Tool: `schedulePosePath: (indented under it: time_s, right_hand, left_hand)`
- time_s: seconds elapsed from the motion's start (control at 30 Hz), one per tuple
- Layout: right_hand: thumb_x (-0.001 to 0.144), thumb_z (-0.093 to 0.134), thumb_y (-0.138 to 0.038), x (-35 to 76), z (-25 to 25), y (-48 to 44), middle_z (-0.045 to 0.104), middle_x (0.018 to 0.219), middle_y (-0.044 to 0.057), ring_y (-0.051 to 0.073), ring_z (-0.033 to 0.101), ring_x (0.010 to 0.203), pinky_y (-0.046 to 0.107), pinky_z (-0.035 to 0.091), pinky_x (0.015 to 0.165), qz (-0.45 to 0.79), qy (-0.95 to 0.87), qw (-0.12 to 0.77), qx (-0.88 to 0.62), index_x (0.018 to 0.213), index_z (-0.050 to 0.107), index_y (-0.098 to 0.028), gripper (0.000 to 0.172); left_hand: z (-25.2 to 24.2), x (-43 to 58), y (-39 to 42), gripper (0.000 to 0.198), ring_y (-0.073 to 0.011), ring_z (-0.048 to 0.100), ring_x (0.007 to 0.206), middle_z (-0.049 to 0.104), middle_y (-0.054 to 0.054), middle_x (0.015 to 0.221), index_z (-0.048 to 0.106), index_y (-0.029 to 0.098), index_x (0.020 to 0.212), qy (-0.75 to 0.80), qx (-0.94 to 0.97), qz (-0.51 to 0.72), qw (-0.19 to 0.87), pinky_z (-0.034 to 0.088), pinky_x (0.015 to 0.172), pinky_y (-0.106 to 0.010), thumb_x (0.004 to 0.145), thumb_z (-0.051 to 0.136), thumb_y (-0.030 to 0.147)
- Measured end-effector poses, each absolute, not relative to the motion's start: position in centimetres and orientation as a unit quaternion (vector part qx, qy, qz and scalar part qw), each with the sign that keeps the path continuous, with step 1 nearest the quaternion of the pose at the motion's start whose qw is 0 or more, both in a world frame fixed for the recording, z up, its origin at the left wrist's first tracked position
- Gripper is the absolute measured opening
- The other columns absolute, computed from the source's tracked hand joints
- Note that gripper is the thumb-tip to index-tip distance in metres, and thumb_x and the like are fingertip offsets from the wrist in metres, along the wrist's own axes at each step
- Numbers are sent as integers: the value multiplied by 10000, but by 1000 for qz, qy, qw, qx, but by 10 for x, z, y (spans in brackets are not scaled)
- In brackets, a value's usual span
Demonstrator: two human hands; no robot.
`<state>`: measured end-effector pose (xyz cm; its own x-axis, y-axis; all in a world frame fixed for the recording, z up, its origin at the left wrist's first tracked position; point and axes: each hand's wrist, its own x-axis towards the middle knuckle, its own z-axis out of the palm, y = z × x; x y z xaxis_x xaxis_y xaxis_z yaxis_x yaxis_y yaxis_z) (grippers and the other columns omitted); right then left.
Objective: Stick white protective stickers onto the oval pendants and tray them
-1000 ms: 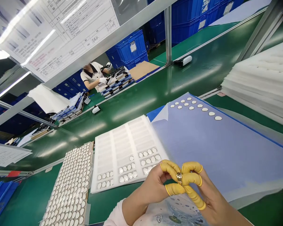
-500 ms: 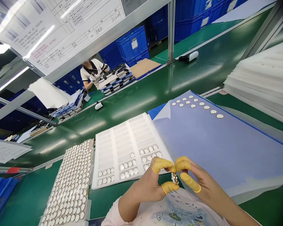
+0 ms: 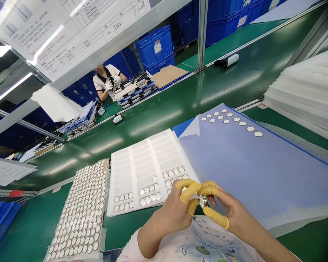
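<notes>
A small round piece (image 3: 202, 201) with a white face and a gold rim is held upright in front of my chest. My right hand (image 3: 224, 203) pinches it between thumb and fingers, which wear yellow finger cots. Just left of the piece is my left hand (image 3: 177, 205), also in yellow cots. Its fingers are curled and drawn together, their tips close to the piece and the right fingertips. Whatever may lie between them is hidden. Behind the hands lies a white foam tray (image 3: 123, 160) with rows of round white pieces, partly covered by my left hand.
A board (image 3: 79, 207) packed with round white pieces lies at left. A bluish sheet (image 3: 246, 171) at right carries several white discs near its far edge. White foam sheets (image 3: 303, 94) are stacked far right. Across the green bench, a co-worker (image 3: 108, 82) handles a dark item.
The piece has passed from my left thumb and fingers into my right hand's pinch. My left thumb has drawn back and the left fingers have closed. The view has shifted slightly.
</notes>
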<state>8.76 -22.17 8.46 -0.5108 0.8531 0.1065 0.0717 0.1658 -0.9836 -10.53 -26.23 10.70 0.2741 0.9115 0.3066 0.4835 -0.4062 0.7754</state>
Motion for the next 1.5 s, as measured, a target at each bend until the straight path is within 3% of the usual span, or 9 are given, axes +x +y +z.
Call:
schedulePosePath:
  time_s: [0.07,0.17,0.27,0.37,0.57,0.73,0.87,1.03,1.5]
  right_hand:
    - [882,639,-363,90,84,-224,511,835,7,186,508,711,366,525,713,502,-700,357,-361,1022,666,-312,151]
    - [881,626,-304,90,80,-225,576,897,23,191,539,705,362,539,685,446,-741,342,-367,1066,659,-346,193]
    - [890,609,-293,87,77,-225,606,860,30,212,565,713,350,528,623,396,-777,341,-350,1077,671,-358,207]
    - [897,614,-292,85,81,-223,653,889,51,238,594,774,363,530,636,354,-804,351,-324,1080,694,-357,210]
    - [892,655,-262,85,95,-219,708,912,57,238,619,772,359,541,618,331,-820,367,-290,1076,714,-358,216]
    - [867,718,-260,86,99,-224,686,882,14,183,627,702,311,562,627,446,-743,412,-283,1039,689,-376,210]
    - [852,758,-346,83,96,-230,665,876,19,208,674,786,331,589,691,591,-627,442,-252,1011,684,-355,175]
    - [867,746,-368,69,88,-234,646,897,28,207,673,798,350,577,712,705,-534,433,-174,1042,694,-353,184]
    - [816,795,-404,48,86,-239,681,901,28,165,669,744,286,572,680,752,-476,413,-193,1024,719,-361,225]
  left_hand:
    - [103,-105,-263,326,-217,594,1010,609,-136,1152,520,213,1282,528,632,413,389,522,915,-435,989,487,350]
    - [98,-105,-261,470,-141,590,694,630,-52,836,599,165,1049,515,487,407,576,551,689,-324,909,553,612]
    - [96,-107,-258,565,-110,579,602,611,-21,738,618,142,919,489,429,391,651,528,617,-278,761,699,679]
    - [95,-108,-258,571,-117,621,641,637,-37,824,642,136,950,488,409,393,664,542,640,-278,697,788,627]
    - [99,-109,-260,518,-144,649,789,652,-64,931,662,139,993,460,410,424,663,553,762,-298,719,813,553]
    - [101,-113,-262,540,-163,655,739,672,-66,852,640,152,945,406,371,462,696,567,732,-340,667,850,565]
    - [99,-119,-265,623,-177,663,684,672,-46,795,617,171,949,342,333,485,732,558,682,-356,577,889,590]
    - [89,-124,-272,552,-156,636,698,639,-30,837,587,193,952,277,333,512,742,523,674,-327,616,890,510]
    - [78,-132,-281,557,-135,604,699,584,-6,821,559,204,937,272,294,536,743,493,682,-303,596,908,474]
